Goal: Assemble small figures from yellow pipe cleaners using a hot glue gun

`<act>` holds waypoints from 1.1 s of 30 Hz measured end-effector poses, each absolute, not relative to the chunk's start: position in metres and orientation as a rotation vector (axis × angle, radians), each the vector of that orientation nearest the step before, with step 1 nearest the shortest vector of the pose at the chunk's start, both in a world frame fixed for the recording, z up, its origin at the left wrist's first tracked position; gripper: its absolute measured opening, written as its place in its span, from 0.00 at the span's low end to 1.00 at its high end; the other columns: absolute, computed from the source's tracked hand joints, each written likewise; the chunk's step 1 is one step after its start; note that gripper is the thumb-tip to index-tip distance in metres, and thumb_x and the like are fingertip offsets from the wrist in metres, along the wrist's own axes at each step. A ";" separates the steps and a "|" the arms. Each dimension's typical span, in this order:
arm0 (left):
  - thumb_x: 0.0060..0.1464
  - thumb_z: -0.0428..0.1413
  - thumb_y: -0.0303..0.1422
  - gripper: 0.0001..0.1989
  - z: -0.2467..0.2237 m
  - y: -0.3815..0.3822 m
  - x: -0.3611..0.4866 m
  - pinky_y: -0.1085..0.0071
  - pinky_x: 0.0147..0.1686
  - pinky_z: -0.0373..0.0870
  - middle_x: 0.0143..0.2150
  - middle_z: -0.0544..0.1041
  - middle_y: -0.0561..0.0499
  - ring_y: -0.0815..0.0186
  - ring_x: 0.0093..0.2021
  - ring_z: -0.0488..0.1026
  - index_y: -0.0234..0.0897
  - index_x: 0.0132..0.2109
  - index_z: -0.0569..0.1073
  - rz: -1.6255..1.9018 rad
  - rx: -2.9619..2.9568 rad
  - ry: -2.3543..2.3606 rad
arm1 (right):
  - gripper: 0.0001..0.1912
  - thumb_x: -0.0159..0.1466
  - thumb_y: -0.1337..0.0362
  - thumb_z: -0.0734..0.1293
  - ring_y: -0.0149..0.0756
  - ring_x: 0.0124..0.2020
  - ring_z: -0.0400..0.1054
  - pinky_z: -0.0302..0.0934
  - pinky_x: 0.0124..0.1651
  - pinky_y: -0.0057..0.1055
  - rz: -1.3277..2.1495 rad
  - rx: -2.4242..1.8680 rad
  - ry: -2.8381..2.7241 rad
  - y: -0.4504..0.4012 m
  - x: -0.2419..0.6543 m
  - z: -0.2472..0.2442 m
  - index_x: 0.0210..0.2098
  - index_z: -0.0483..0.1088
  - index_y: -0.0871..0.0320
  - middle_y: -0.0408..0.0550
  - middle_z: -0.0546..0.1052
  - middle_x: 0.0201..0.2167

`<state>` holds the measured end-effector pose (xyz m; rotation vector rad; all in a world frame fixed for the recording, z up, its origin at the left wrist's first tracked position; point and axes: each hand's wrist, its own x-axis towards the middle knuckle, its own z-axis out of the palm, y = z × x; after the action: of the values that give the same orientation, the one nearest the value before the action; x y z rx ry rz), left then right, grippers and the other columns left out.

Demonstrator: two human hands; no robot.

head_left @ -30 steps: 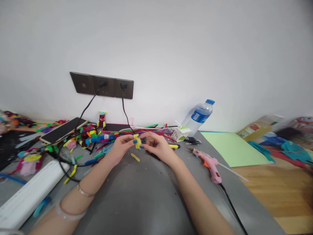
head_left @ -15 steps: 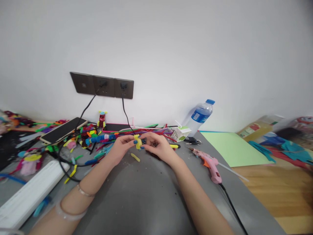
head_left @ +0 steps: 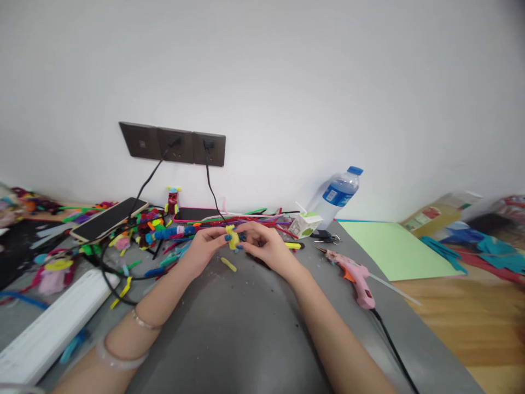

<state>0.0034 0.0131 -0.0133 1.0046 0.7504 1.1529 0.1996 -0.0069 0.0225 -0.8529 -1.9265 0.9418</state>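
Note:
Between my two hands, a small yellow fuzzy piece point(head_left: 232, 237), seemingly twisted from pipe cleaner, is held just above the grey table point(head_left: 229, 328). My left hand point(head_left: 204, 249) pinches it from the left, thumb and fingertips together. On the other side, my right hand point(head_left: 268, 246) grips it with thumb and fingers, which hide part of it. A short yellow pipe cleaner piece point(head_left: 228, 264) lies just below my hands. Beside my right hand is a yellow craft knife point(head_left: 293, 245), partly covered.
A pink glue gun point(head_left: 356, 278) with a black cord lies at right. Behind it stand a water bottle point(head_left: 337, 194) and a small carton point(head_left: 305, 224); keys point(head_left: 325, 236) lie near. Pipe cleaners, small fuzzy figures, a phone point(head_left: 109, 220) and a white bar point(head_left: 57, 328) crowd the left.
The whole view has shifted very slightly. Both hands stay on the yellow piece, with hardly any movement of the fingers.

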 end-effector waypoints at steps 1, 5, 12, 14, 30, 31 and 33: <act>0.36 0.73 0.40 0.17 -0.013 0.013 0.004 0.70 0.37 0.72 0.30 0.83 0.46 0.64 0.32 0.76 0.34 0.32 0.83 1.152 1.003 0.745 | 0.13 0.65 0.65 0.67 0.28 0.22 0.53 0.48 0.26 0.26 0.938 -0.856 -1.925 -0.007 0.200 0.023 0.49 0.70 0.58 0.35 0.59 0.21; 0.36 0.73 0.41 0.18 -0.011 0.013 0.005 0.68 0.39 0.73 0.33 0.84 0.45 0.62 0.33 0.78 0.35 0.34 0.84 1.157 1.003 0.747 | 0.13 0.65 0.64 0.67 0.28 0.22 0.51 0.47 0.26 0.27 0.936 -0.864 -1.918 -0.008 0.199 0.023 0.49 0.70 0.57 0.34 0.58 0.20; 0.37 0.73 0.41 0.17 -0.010 0.012 0.006 0.66 0.39 0.74 0.31 0.83 0.45 0.60 0.33 0.78 0.35 0.33 0.84 1.155 1.000 0.731 | 0.13 0.65 0.64 0.67 0.29 0.22 0.51 0.47 0.26 0.27 0.954 -0.862 -1.914 -0.008 0.199 0.024 0.49 0.70 0.57 0.34 0.57 0.20; 0.37 0.73 0.41 0.17 -0.011 0.013 0.006 0.66 0.39 0.74 0.31 0.83 0.45 0.60 0.33 0.78 0.35 0.33 0.84 1.156 0.995 0.726 | 0.13 0.65 0.63 0.67 0.29 0.22 0.51 0.47 0.26 0.27 0.967 -0.866 -1.915 -0.008 0.199 0.024 0.49 0.70 0.57 0.34 0.57 0.20; 0.37 0.73 0.41 0.18 -0.011 0.012 0.007 0.65 0.40 0.75 0.32 0.84 0.45 0.60 0.34 0.79 0.35 0.34 0.84 1.163 1.019 0.737 | 0.11 0.64 0.64 0.67 0.28 0.22 0.52 0.48 0.27 0.26 0.930 -0.885 -1.917 -0.006 0.198 0.020 0.46 0.71 0.58 0.35 0.59 0.21; 0.37 0.73 0.41 0.18 -0.011 0.012 0.007 0.65 0.40 0.75 0.33 0.84 0.45 0.60 0.34 0.79 0.35 0.35 0.84 1.163 1.016 0.739 | 0.11 0.64 0.64 0.67 0.28 0.22 0.52 0.48 0.27 0.25 0.919 -0.887 -1.921 -0.006 0.198 0.020 0.46 0.71 0.58 0.35 0.59 0.21; 0.37 0.73 0.41 0.18 -0.012 0.012 0.007 0.65 0.40 0.75 0.33 0.84 0.44 0.59 0.34 0.79 0.35 0.35 0.84 1.174 1.008 0.740 | 0.11 0.64 0.64 0.67 0.28 0.22 0.51 0.48 0.27 0.25 0.900 -0.892 -1.928 -0.006 0.198 0.021 0.47 0.71 0.58 0.35 0.59 0.22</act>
<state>0.0070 0.0118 -0.0118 1.0079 0.7403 1.1736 0.1980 -0.0065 0.0206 -0.8922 -1.9283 0.8998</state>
